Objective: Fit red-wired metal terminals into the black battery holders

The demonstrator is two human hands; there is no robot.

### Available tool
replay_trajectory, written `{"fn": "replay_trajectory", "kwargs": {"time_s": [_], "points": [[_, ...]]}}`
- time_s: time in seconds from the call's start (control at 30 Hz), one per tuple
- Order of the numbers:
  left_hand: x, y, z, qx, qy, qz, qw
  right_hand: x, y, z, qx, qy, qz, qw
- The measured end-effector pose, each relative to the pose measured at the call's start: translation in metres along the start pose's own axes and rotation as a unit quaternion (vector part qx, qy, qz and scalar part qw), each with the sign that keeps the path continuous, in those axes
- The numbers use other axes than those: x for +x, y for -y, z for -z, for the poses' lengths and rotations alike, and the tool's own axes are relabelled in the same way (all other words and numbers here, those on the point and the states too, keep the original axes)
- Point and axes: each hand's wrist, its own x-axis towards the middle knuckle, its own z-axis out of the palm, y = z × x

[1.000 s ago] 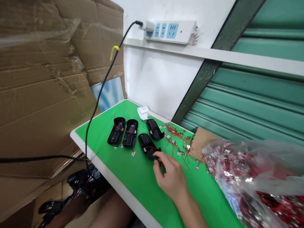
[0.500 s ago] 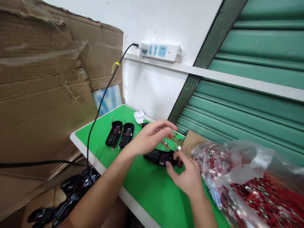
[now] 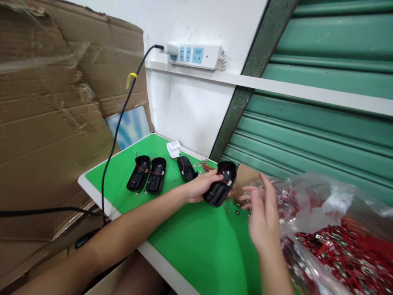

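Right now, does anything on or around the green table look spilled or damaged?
Wired metal parts lie scattered outside the plastic bag, perhaps spilled. The large cardboard at left looks torn, with tape over it.

Exposure: bright, washed-out white on wall [image 3: 193, 119] | Shadow: soft, curved across worktop [image 3: 196, 241], dim below it | Glare: pale sheen on plastic bag [image 3: 340, 196], small glints inside black shell [image 3: 218, 188] | Blur: right hand [image 3: 264, 213] slightly smeared, cardboard [image 3: 46, 143] soft | Lens: wide-angle stretching toward edges

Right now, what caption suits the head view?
Left hand holding a black shell over the green tabletop, right hand open nearby.
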Motion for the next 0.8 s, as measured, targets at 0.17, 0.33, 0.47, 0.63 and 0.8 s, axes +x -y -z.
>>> {"fn": "replay_trajectory", "kwargs": {"time_s": [0.17, 0.33, 0.47, 0.63, 0.8], "points": [[0.002, 0.004, -0.011, -0.092, -0.087, -0.149, 0.981, 0.000, -0.005, -0.017, 0.169, 0.098, -0.187, 0.963], [0.001, 0.001, 0.005, -0.065, 0.014, -0.116, 0.991, 0.003, 0.006, -0.015, 0.226, 0.047, -0.191, 0.954], [0.003, -0.010, 0.022, -0.006, 0.067, 0.004, 0.998, 0.009, 0.013, -0.003, 0.220, -0.040, -0.163, 0.961], [0.002, -0.010, 0.020, 0.102, 0.131, 0.103, 0.981, 0.010, 0.003, 0.002, 0.119, -0.005, -0.105, 0.987], [0.002, 0.007, 0.008, 0.132, 0.102, -0.018, 0.986, 0.007, -0.006, -0.007, -0.003, -0.141, -0.001, 0.990]]}}
